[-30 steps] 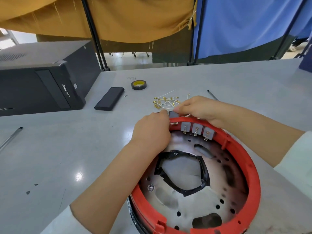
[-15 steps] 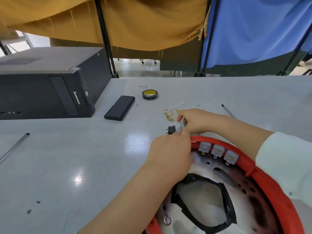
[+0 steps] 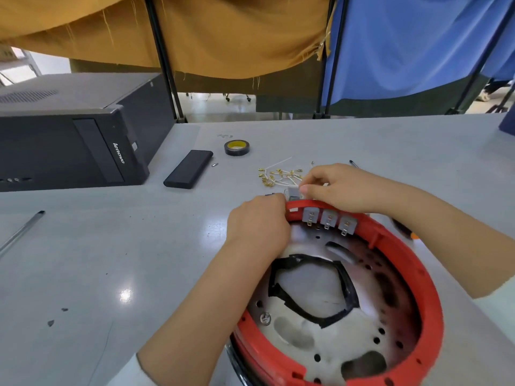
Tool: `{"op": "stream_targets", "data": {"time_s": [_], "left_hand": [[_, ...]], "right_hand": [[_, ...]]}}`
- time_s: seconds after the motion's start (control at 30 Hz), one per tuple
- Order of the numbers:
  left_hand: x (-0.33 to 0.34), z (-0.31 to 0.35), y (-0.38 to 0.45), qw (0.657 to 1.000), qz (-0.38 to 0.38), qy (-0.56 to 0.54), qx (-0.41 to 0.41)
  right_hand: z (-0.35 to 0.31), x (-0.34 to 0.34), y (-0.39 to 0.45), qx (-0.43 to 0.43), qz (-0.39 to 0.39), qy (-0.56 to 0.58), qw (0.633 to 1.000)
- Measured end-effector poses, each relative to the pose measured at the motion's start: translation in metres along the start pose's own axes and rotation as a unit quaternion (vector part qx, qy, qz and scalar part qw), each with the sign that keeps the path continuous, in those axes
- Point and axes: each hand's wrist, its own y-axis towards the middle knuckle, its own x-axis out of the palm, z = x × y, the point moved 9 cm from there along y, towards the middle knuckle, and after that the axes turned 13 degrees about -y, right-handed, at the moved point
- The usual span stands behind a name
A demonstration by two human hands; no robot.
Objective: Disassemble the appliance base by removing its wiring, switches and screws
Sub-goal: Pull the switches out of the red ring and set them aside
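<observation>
The appliance base (image 3: pixel 429 316) is a red plastic ring around a perforated metal plate, lying at the near right of the table. A loop of black tape (image 3: pixel 309 316) lies on the plate. Three grey switches (image 3: pixel 328 218) sit side by side inside the far rim. My left hand (image 3: pixel 257 224) curls over the far-left rim and grips it. My right hand (image 3: pixel 342 188) reaches over the far rim and pinches a fourth grey switch (image 3: pixel 293 192) just above the rim. A small black part (image 3: pixel 269 195) lies beside my left hand. Removed white wires with brass terminals (image 3: pixel 278 176) are piled behind the base.
A black computer case (image 3: pixel 69 151) stands at the far left. A slim black box (image 3: pixel 189 168), a loose screw (image 3: pixel 214 164) and a roll of black tape (image 3: pixel 237 147) lie behind the hands. A thin metal rod (image 3: pixel 19 232) lies at the left edge.
Both hands came back from the table behind the base to the far rim. My right hand now pinches a grey switch there. The view has tilted down toward the base.
</observation>
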Motion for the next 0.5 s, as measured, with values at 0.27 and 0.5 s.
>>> {"op": "stream_targets", "data": {"time_s": [0.27, 0.5], "left_hand": [[-0.002, -0.009, -0.014, 0.996, 0.015, 0.045, -0.069], [-0.002, -0.013, -0.029, 0.998, -0.019, -0.013, -0.061]], "right_hand": [[-0.017, 0.015, -0.050, -0.028, 0.098, -0.097, 0.990], [-0.033, 0.023, -0.044, -0.082, 0.031, -0.148, 0.985]]}}
